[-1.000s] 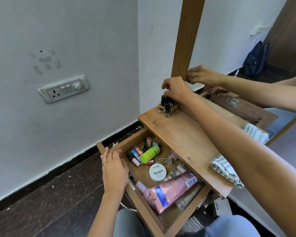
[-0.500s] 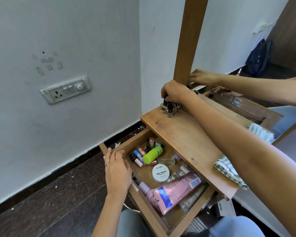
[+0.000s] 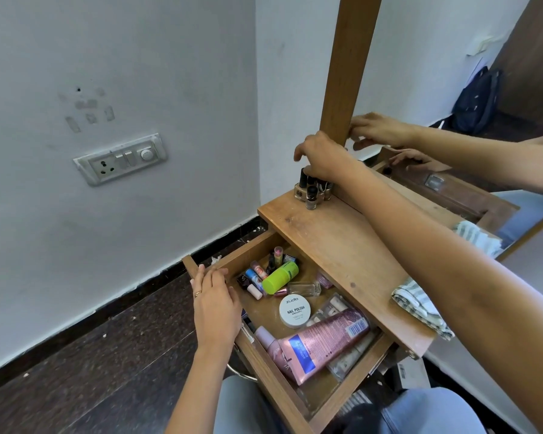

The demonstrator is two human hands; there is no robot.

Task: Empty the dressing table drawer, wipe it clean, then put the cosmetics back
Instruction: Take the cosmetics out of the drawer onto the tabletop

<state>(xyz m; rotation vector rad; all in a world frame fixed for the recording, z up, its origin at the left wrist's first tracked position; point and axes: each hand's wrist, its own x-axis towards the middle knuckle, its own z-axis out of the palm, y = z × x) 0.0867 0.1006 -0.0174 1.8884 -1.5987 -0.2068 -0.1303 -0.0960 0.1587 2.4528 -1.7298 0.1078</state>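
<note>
**While the drawer is mostly full, emptying is barely under way**

Only a cluster of nail polish bottles [image 3: 311, 189] stands on the worktop [image 3: 342, 245], at its back left corner by the mirror post [image 3: 348, 64]. I judge these the 1st things taken out. The right hand [image 3: 323, 158] curls over their caps; I cannot tell whether it grips 1. The left hand [image 3: 213, 305] rests fairly flat on the front edge of the open drawer [image 3: 245, 249], holding nothing. Inside lie a green bottle [image 3: 281, 277], a round tub [image 3: 294, 311], a pink tube [image 3: 323, 343], a clear glass bottle [image 3: 304, 289] and several small sticks [image 3: 257, 277]. Wiping and refilling are all to come. A striped cloth [image 3: 420, 305] overhangs the worktop's right edge. The right forearm crosses above the drawer and may hamper reaching in.
</note>
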